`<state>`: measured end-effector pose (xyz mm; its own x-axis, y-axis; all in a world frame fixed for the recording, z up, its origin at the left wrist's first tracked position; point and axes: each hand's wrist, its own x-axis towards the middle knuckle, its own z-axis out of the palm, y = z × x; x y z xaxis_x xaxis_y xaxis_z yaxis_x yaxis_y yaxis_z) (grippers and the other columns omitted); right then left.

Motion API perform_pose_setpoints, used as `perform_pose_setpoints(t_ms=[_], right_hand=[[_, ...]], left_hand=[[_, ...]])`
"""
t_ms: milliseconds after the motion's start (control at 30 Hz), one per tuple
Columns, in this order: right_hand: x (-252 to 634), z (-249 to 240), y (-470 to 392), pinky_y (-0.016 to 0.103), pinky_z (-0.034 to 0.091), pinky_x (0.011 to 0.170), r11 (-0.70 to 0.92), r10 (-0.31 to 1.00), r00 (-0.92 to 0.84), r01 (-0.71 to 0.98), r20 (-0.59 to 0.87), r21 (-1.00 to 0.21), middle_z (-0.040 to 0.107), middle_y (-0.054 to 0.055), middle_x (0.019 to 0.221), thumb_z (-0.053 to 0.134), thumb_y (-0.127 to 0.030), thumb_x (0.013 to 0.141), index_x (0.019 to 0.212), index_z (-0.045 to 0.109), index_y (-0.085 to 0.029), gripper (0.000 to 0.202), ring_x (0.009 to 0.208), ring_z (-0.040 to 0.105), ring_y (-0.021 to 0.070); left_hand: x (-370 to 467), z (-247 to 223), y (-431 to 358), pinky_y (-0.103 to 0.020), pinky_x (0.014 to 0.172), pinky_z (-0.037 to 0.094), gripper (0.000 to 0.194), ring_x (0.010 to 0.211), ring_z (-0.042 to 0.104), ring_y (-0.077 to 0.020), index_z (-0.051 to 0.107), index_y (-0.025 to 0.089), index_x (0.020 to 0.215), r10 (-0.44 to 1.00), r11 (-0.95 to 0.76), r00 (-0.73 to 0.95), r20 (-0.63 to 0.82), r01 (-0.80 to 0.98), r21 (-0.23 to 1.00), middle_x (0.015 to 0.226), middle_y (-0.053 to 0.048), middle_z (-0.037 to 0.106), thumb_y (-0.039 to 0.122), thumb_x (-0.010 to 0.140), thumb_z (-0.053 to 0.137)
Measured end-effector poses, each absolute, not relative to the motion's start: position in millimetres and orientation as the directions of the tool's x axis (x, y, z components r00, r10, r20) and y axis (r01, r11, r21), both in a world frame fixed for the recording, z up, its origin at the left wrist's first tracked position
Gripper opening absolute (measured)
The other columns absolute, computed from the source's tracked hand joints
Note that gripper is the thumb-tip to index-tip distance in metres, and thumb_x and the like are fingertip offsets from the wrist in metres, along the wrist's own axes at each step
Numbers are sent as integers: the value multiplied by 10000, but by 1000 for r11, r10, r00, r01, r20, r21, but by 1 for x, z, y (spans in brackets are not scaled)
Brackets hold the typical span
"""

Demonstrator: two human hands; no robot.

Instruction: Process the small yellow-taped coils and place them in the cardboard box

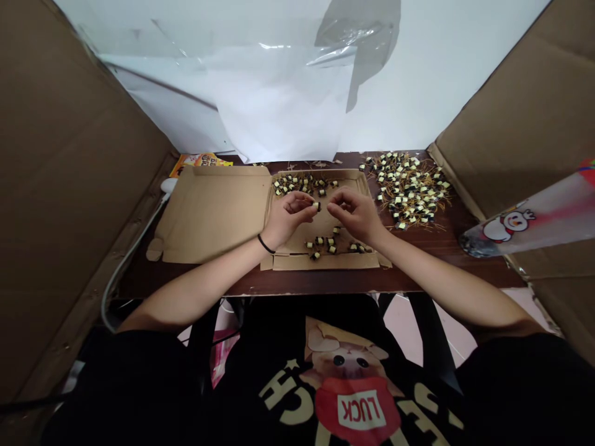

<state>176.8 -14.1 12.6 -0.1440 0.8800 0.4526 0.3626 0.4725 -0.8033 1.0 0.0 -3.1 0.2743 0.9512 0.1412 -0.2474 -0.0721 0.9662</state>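
Between the thumb and fingertips of my left hand [292, 217] is a small transformer coil [317, 205], black with a pale yellow wrap. My right hand [354, 214] is just to the right of it, thumb and fingers pinched together; whatever is in them is too small to make out. Both hands are above the open cardboard box [325, 262]. Inside the box, a cluster of similar coils [302, 183] lies along the back, and several more coils [331, 243] lie near the front edge.
A large heap of coils with copper-coloured wire leads [411, 189] lies on the dark table [297, 284] to the right. The box lid [214, 214] is folded out to the left, beside a white cable [132, 251]. A printed plastic cup [534, 217] stands at the right; cardboard walls flank both sides.
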Motion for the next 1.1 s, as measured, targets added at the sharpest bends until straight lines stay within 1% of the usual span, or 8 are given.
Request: perform_pose_setpoints(t_ms=[167,333,400,533,633,700,933,1100], right_hand=[[176,12,-15,248,380,563,423,906,-165,328,390,-845,569,-1,694,573,-306,762,718,559,-188,126,631,501,117],[176,10,-16,262,442,635,402,906,-232,205,355,-892,654,37,898,581,-280,759,912,602,-195,176,758,580,138],[175,11,-16,261,441,626,382,914,-225,196,337,-903,651,33,867,603,-297,749,887,608,-192,173,743,578,138],[175,15,-16,251,400,567,320,942,-173,212,287,-923,607,9,703,636,-360,737,756,608,-181,182,654,536,126],[176,16,-14,251,369,556,270,955,-180,207,235,-940,570,-9,637,651,-393,740,695,600,-174,229,593,480,102],[176,14,-13,251,352,548,216,966,-182,183,183,-959,543,-21,607,664,-426,733,691,605,-171,265,571,453,93],[175,8,-12,238,322,507,89,984,-164,134,66,-987,525,-30,582,686,-455,715,675,617,-166,300,535,422,83],[176,8,-13,235,362,506,96,986,-148,135,75,-986,566,-15,602,700,-447,714,676,632,-172,286,544,465,93]], left_hand=[[1,-5,0,-201,578,485,275,630,577,-79,671,163,907,943,-68,304,139,-234,970,707,11,631,280,674,759],[2,-5,-1,-183,556,469,291,651,597,-84,656,162,873,955,-31,278,102,-251,967,724,2,655,289,645,784],[2,-4,-2,-183,554,469,308,636,594,-81,644,160,865,959,-10,274,80,-249,969,708,8,651,290,629,794],[3,-1,-6,-183,550,475,330,594,572,-69,627,157,850,962,-2,265,65,-234,972,666,29,624,295,611,810],[3,0,-8,-178,552,481,314,686,614,-95,615,163,851,951,62,310,20,-252,966,729,8,648,328,647,787],[3,0,-8,-175,552,482,303,673,603,-88,616,162,836,954,58,299,18,-243,968,725,12,640,312,641,793],[1,-3,-5,-210,574,495,276,629,604,-95,628,155,803,962,79,271,-22,-201,976,701,-4,662,314,651,795],[0,-4,-5,-229,605,512,270,630,626,-104,616,153,739,953,136,298,-64,-229,964,688,-7,677,312,635,808]])
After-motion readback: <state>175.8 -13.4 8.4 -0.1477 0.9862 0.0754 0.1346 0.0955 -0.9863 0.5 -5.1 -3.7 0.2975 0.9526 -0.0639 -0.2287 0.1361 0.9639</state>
